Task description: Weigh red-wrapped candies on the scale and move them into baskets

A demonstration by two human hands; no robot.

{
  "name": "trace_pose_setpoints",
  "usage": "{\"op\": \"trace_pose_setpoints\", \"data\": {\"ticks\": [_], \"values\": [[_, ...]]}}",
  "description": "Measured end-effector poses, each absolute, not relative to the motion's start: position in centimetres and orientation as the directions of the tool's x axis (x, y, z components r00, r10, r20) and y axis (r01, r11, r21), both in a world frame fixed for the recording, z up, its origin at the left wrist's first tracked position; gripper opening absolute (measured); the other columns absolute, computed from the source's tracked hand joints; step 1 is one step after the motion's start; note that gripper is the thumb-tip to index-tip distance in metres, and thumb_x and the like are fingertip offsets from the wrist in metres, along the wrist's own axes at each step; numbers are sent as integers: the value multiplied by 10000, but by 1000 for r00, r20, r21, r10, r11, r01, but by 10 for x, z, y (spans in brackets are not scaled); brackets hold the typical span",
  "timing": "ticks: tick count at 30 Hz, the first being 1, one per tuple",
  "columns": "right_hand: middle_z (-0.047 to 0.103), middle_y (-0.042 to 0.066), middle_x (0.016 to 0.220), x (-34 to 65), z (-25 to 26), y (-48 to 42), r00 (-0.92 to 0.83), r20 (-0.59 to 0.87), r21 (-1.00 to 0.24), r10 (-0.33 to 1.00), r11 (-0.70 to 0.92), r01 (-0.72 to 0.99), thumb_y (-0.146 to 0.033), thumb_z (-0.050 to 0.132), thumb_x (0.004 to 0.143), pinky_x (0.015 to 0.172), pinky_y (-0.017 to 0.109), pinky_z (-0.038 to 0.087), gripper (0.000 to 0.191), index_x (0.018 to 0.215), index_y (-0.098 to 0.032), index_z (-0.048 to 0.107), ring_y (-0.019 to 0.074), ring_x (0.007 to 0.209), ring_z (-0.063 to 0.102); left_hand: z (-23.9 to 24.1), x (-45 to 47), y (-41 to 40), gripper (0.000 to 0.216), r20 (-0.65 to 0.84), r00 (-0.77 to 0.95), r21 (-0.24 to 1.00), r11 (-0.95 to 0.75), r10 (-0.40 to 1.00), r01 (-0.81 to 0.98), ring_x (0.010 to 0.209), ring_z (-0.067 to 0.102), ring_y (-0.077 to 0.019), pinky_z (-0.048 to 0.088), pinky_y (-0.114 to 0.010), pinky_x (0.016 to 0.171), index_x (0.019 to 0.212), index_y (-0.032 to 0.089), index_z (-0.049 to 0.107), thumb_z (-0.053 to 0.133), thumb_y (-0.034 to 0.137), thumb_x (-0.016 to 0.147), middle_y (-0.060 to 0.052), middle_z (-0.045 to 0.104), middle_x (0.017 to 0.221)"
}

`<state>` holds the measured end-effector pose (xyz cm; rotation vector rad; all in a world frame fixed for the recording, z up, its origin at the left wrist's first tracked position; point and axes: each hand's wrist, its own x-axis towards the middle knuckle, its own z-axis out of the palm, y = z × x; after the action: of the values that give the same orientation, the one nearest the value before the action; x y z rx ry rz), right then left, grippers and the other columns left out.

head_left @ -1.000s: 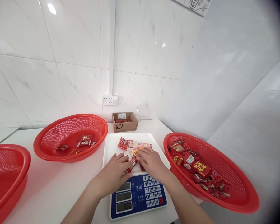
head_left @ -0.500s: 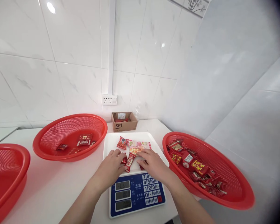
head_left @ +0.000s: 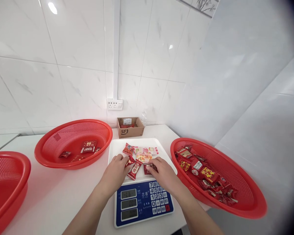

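Note:
Both hands are over the white pan (head_left: 164, 156) of a digital scale with a blue keypad panel (head_left: 144, 209). My left hand (head_left: 115, 172) has thumb and fingers closed on a small red snack packet (head_left: 130, 160), partly covered by the fingers. At the right, my right hand (head_left: 163, 173) has its fingers bent round a dark red snack packet (head_left: 147, 170), mostly hidden. Between the hands lies a long red-and-white packet (head_left: 135, 170). Behind it are an orange-and-cream packet (head_left: 143, 158), a pink-and-white packet (head_left: 146, 150) and another red packet (head_left: 128, 149).
A red basket (head_left: 247, 182) holding many red snack packets stands at the right. Another red basket (head_left: 63, 133) with several packets is at the left, and a third red basket (head_left: 22, 169) is cut off nearer me. An open cardboard box (head_left: 132, 132) sits by the tiled wall.
The red packet by my left hand and the dark red one by my right now show more. The long red-and-white packet has shifted slightly left. Both hands moved only a little.

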<state>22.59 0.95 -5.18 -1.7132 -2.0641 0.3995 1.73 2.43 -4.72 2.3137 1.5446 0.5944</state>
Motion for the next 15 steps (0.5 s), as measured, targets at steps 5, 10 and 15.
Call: {"op": "trace_pose_setpoints", "data": {"ticks": [5,10,15], "values": [[595,53,1101,227,-48,5,-228,137,-538,964,266,800,-269,485,844,878,331,423,251,1059,-242,612,200,1032,548,-42,16,18,303,218,358,579,-415,908,702,992,565,-215,457,-336,821,1100,215,562,367,336,902,-84,558,1118],[609,51,1020,229,-55,7,-199,166,-533,966,258,806,-268,522,821,853,342,434,188,970,-233,631,208,984,560,-43,16,18,269,229,407,566,-461,884,683,1004,554,-225,452,-357,834,1037,222,581,374,320,896,-73,571,1079],[604,66,1044,242,-50,2,-142,216,-548,966,240,801,-361,440,870,774,331,472,263,1029,-224,598,198,912,588,-39,14,19,257,294,332,590,-443,897,675,1019,555,-217,457,-344,831,1027,239,593,388,310,889,-53,597,1091]]}}
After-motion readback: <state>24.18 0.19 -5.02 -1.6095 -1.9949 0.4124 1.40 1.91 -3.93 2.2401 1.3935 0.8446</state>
